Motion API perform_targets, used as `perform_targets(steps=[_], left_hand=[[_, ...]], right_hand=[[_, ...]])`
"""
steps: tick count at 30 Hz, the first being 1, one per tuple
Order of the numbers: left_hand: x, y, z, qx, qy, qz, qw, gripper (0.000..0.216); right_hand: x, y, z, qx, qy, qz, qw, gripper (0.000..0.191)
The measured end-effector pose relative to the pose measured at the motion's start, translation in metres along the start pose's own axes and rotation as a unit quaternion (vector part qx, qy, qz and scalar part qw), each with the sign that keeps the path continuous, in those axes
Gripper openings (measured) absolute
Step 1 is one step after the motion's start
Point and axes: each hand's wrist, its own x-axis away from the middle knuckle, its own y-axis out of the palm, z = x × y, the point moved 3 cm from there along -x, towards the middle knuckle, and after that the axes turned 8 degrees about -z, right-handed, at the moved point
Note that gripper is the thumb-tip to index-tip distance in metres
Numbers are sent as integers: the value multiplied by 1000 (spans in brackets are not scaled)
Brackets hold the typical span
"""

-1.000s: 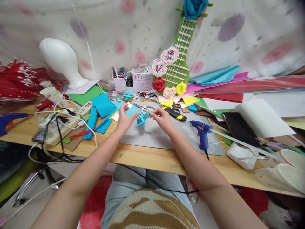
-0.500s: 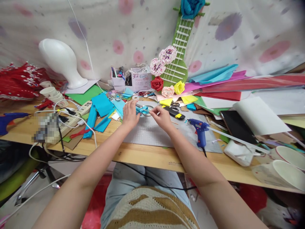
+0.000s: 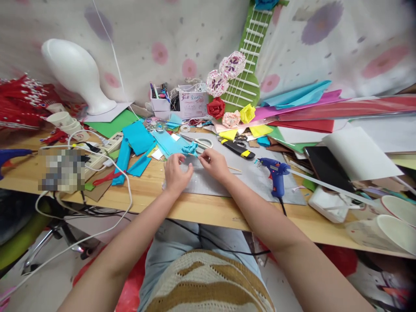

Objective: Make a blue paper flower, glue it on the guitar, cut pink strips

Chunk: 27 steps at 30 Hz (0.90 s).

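Between my hands is a small crumpled blue paper flower [image 3: 190, 148]. My right hand [image 3: 215, 164] pinches its lower right end between thumb and fingertips. Just below and left of the flower, my left hand [image 3: 177, 174] has its thumb apart from its curled fingers, with nothing visible between them. Behind the flower, scissors [image 3: 208, 141] with pale handles lie on the grey cutting mat [image 3: 208, 184]. Blue crepe paper pieces [image 3: 138, 138] are spread left of my hands. A black and yellow utility knife [image 3: 236, 148] lies to the right.
A blue glue gun [image 3: 275, 173] with a long glue stick rests at the mat's right. Left are a power strip [image 3: 100, 158] with cables and a white foam head [image 3: 76, 71]. A green guitar-shaped decoration [image 3: 247, 73] with paper flowers stands behind. Paper cups [image 3: 386, 232] stand at the right edge.
My left hand has come off the blue paper flower and lowered slightly, its thumb and fingers parting. My right hand still pinches the flower. The camera view has shifted a little.
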Motion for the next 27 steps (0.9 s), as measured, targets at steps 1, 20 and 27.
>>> perform_targets(steps=[1,20,27], left_hand=[[1,3,1,27,1,-14,1000,27],[-29,-2,16,-29,72,-1,997,16],[-48,-10,24,-9,106,-133,985,4]], right_hand=[[1,1,-2,4,-8,5,1000,13],[-7,-17,-19,109,-69,29,991,20],[-20,-43,-20,122,-102,-34,987,20]])
